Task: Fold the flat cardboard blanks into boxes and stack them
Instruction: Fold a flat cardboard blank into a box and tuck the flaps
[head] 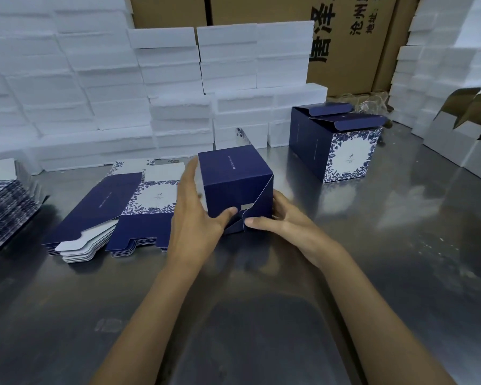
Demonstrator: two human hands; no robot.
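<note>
Both forearms reach in from the near edge over the steel desk (400, 245). The right hand (286, 222) sits at the box's near right corner, fingers (257, 221) curled and laid against a loose navy flap (257, 200) that angles off the near face; whether they pinch it or just press, I cannot tell. The left hand (193, 215) is spread wide along the box's left side, fingers straight and pointing away, thumb (225, 213) reaching across onto the near face beside that flap. Between the two hands stands the box (233, 180), dark navy, resting on the desk at centre, its near end not yet closed. Just left of it lies a pile of flat blanks (109, 215), navy with blue-and-white floral panels. Another pile of blanks (3, 201) sits at the far left edge. Farther back on the right stand two finished boxes (342, 151), touching, lids up. Behind everything, a wall of white foam blocks (95, 79), and brown cartons (345, 43) beyond.
</note>
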